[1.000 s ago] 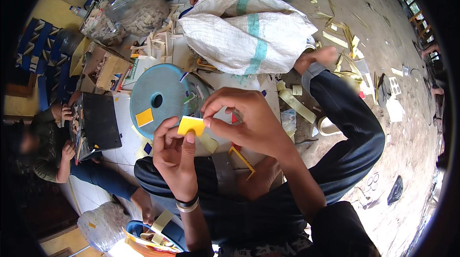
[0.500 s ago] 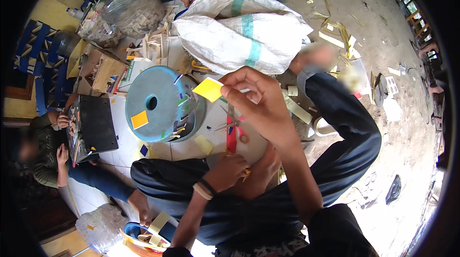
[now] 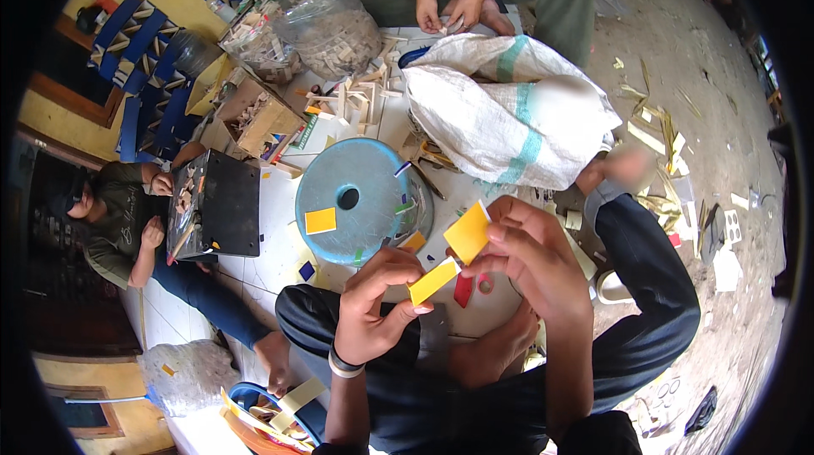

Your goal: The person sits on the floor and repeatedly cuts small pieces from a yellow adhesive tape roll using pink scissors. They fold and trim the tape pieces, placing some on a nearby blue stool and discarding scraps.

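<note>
My left hand (image 3: 377, 307) pinches a small yellow card piece (image 3: 434, 281) between thumb and fingers. In my right hand (image 3: 543, 264) is another yellow square of card (image 3: 468, 234) with a white edge, its lower corner close to the left hand's piece; whether the two touch I cannot tell. Both hands are above my crossed legs, beside a round blue-grey stool (image 3: 348, 243) with a hole in its top. A yellow rectangle (image 3: 320, 220) lies on that stool, and coloured scraps cling to its side. Partly hidden below my right hand are a red strip (image 3: 463, 290) and a pink scissor handle (image 3: 485, 283).
A white woven sack (image 3: 475, 107) with a green stripe lies ahead. Beyond it, another person's hands (image 3: 449, 14) work. At left a person sits by a black box-like stand (image 3: 231, 205). Wooden pieces fill a box (image 3: 267, 120) and clear bags (image 3: 331, 31). A basket (image 3: 314, 417) stands lower left.
My left hand has risen from near my foot and now holds a yellow piece beside the right hand's. My right hand has moved down, away from the stool. The view has shifted left.
</note>
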A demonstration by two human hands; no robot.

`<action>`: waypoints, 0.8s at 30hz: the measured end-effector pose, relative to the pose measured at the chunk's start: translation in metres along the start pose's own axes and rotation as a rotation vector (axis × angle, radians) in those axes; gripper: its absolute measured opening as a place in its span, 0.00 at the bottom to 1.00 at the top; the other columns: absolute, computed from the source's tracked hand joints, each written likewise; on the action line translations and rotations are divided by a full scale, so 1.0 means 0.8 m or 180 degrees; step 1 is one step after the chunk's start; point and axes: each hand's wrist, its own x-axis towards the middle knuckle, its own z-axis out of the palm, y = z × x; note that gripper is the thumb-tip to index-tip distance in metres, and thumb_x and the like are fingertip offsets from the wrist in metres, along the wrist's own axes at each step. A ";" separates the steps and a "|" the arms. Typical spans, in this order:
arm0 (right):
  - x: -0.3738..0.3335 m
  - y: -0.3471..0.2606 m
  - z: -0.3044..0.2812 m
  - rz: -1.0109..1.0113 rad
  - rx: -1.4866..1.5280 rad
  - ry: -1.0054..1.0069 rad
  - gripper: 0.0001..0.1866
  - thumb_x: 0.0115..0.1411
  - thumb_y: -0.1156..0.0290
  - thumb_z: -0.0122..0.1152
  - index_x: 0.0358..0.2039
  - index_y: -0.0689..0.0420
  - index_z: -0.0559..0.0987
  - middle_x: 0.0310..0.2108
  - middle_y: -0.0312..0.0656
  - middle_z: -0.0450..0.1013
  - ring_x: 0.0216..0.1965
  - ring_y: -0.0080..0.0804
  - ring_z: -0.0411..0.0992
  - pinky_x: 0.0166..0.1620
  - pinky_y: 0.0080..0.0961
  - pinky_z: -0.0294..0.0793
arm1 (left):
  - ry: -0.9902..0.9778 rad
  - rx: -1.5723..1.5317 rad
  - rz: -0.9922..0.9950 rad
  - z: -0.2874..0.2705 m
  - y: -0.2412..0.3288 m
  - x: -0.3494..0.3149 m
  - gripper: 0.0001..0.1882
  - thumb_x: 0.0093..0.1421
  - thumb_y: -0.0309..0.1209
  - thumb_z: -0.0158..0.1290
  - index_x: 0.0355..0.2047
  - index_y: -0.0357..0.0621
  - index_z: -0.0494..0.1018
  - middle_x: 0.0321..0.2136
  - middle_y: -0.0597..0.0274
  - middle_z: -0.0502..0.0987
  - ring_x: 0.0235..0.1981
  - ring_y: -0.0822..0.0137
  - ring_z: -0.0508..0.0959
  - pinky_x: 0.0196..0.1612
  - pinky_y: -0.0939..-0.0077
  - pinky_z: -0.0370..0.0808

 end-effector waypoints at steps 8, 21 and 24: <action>-0.011 -0.003 0.024 0.0190 0.0081 -0.0027 0.09 0.68 0.70 0.58 0.43 0.63 0.74 0.41 0.46 0.78 0.42 0.31 0.80 0.44 0.32 0.85 | 0.0463 -0.0513 -0.0325 0.014 0.020 -0.006 0.17 0.68 0.37 0.52 0.47 0.35 0.68 0.41 0.56 0.67 0.42 0.63 0.67 0.52 0.68 0.63; -0.012 0.010 0.041 0.0117 0.0177 -0.0015 0.09 0.67 0.72 0.60 0.41 0.65 0.75 0.42 0.47 0.78 0.40 0.30 0.80 0.45 0.27 0.84 | 0.0710 0.0268 -0.0270 0.012 0.022 0.004 0.27 0.69 0.52 0.42 0.31 0.37 0.67 0.29 0.55 0.65 0.33 0.56 0.66 0.41 0.65 0.58; -0.012 0.010 0.040 0.0112 0.0226 0.0000 0.08 0.67 0.72 0.60 0.41 0.65 0.75 0.41 0.46 0.78 0.39 0.30 0.80 0.45 0.28 0.84 | 0.0689 0.0350 -0.0187 0.012 0.023 0.008 0.26 0.70 0.51 0.41 0.30 0.37 0.67 0.28 0.56 0.65 0.32 0.56 0.66 0.41 0.65 0.57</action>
